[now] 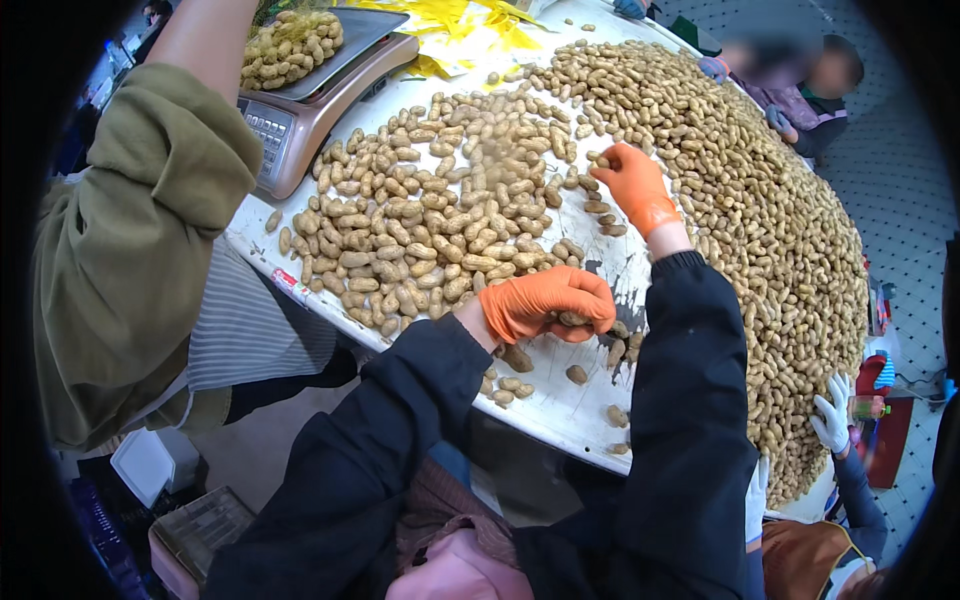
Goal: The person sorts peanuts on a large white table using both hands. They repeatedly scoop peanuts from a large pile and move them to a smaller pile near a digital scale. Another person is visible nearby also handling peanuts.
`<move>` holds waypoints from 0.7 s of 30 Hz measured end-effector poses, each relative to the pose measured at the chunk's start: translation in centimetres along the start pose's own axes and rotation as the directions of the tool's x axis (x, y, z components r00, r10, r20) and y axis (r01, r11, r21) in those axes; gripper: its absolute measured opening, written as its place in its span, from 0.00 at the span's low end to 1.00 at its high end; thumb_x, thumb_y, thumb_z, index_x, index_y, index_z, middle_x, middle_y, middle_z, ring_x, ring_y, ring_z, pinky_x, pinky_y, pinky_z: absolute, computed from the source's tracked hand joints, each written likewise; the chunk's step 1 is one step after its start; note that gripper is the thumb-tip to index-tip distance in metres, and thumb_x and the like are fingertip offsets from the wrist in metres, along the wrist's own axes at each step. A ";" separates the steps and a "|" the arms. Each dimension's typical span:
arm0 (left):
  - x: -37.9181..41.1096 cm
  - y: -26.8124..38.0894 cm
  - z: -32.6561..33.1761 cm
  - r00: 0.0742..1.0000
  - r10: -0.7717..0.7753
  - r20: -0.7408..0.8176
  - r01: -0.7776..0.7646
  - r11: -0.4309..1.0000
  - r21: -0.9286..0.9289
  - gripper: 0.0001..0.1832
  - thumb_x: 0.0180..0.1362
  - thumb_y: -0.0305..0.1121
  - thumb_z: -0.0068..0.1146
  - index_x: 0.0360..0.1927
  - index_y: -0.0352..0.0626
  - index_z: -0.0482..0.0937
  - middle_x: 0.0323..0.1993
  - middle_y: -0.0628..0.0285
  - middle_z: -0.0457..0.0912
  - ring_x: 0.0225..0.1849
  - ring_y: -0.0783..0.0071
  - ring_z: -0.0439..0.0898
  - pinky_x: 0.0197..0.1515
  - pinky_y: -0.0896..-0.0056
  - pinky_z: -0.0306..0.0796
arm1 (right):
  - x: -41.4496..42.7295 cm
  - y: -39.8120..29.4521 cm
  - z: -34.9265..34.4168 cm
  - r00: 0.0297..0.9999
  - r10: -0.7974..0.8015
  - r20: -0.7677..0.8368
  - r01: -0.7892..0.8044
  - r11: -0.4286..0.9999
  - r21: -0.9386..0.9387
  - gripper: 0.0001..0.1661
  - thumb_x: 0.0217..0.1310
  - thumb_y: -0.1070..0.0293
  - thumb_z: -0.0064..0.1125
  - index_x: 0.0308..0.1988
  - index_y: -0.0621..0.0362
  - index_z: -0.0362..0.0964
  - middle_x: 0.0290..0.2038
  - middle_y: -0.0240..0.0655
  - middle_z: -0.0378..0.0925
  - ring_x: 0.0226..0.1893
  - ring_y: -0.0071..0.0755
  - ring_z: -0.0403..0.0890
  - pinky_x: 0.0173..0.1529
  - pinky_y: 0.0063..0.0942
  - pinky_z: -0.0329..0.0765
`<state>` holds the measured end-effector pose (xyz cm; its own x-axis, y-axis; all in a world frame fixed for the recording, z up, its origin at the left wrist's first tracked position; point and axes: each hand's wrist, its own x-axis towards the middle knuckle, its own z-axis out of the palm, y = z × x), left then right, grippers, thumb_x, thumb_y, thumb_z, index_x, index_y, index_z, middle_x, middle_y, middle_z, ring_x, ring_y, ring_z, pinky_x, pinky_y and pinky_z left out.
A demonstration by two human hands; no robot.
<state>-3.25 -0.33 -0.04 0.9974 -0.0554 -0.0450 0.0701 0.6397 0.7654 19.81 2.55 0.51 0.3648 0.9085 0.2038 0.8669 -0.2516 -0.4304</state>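
Both my hands wear orange rubber gloves over a white table (555, 412). My left hand (555, 304) is curled around unshelled peanuts (574, 319), palm side down, near the table's front edge. Farther off, my right hand (634, 184) pinches a peanut (600, 160) between thumb and fingertips. A loose spread of peanuts (442, 225) lies to the left of my hands, and a much larger heap (757, 247) covers the right side. Several darker peanuts (517, 358) lie scattered below and beside my left hand.
A digital scale (322, 112) bearing a net bag of peanuts (292, 49) stands at the back left, beside a person's olive sleeve (157, 165). Yellow strips (457, 26) lie behind. Other people's gloved hands (832, 412) reach the heap's right edge. Boxes (199, 532) stand below left.
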 end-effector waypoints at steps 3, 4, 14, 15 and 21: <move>0.0 -0.3 -0.6 1.000 0.019 -0.013 -0.019 1.000 -0.004 0.13 0.58 0.41 0.56 0.27 0.41 0.74 0.28 0.63 0.74 0.18 0.81 0.67 0.18 0.82 0.56 | -3.6 0.2 -2.0 0.991 0.115 0.065 -0.126 0.972 0.200 0.20 0.50 0.59 0.67 0.39 0.61 0.73 0.28 0.42 0.80 0.30 0.39 0.82 0.36 0.33 0.75; 0.1 -0.5 -0.3 0.995 0.071 -0.068 -0.072 0.997 -0.001 0.15 0.59 0.43 0.55 0.27 0.42 0.74 0.28 0.63 0.75 0.19 0.81 0.68 0.18 0.83 0.55 | -5.1 0.1 -2.3 0.993 0.111 0.033 -0.115 0.964 0.239 0.17 0.52 0.63 0.66 0.38 0.62 0.72 0.25 0.40 0.80 0.24 0.36 0.81 0.32 0.31 0.75; 0.5 -1.2 0.5 0.935 0.124 -0.332 -0.274 0.847 -0.455 0.16 0.64 0.44 0.52 0.31 0.41 0.74 0.32 0.59 0.74 0.23 0.78 0.69 0.18 0.83 0.59 | -15.6 2.9 -5.1 0.951 0.304 0.046 -0.268 0.748 0.608 0.10 0.59 0.71 0.59 0.41 0.63 0.72 0.23 0.31 0.77 0.19 0.18 0.73 0.22 0.17 0.68; 0.5 -1.5 1.2 0.931 0.091 -0.353 -0.262 0.840 -0.475 0.16 0.64 0.44 0.52 0.31 0.40 0.74 0.32 0.58 0.74 0.23 0.77 0.69 0.18 0.83 0.59 | -16.1 3.2 -5.1 0.950 0.307 0.059 -0.276 0.738 0.616 0.10 0.59 0.71 0.59 0.41 0.62 0.72 0.23 0.31 0.77 0.19 0.17 0.73 0.22 0.17 0.67; 1.2 -5.3 3.9 0.905 0.035 -0.425 -0.359 0.600 -0.715 0.14 0.61 0.34 0.49 0.44 0.33 0.73 0.43 0.50 0.76 0.46 0.57 0.77 0.47 0.60 0.77 | -18.0 0.9 -5.3 0.931 0.365 0.003 -0.249 0.630 0.736 0.13 0.57 0.69 0.62 0.42 0.62 0.74 0.24 0.30 0.77 0.19 0.17 0.72 0.24 0.17 0.69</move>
<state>-2.52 -6.75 -1.61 0.9105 0.2980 -0.2868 -0.3064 0.9518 0.0161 15.80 -15.75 1.13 0.6549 0.7551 0.0304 0.2055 -0.1392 -0.9687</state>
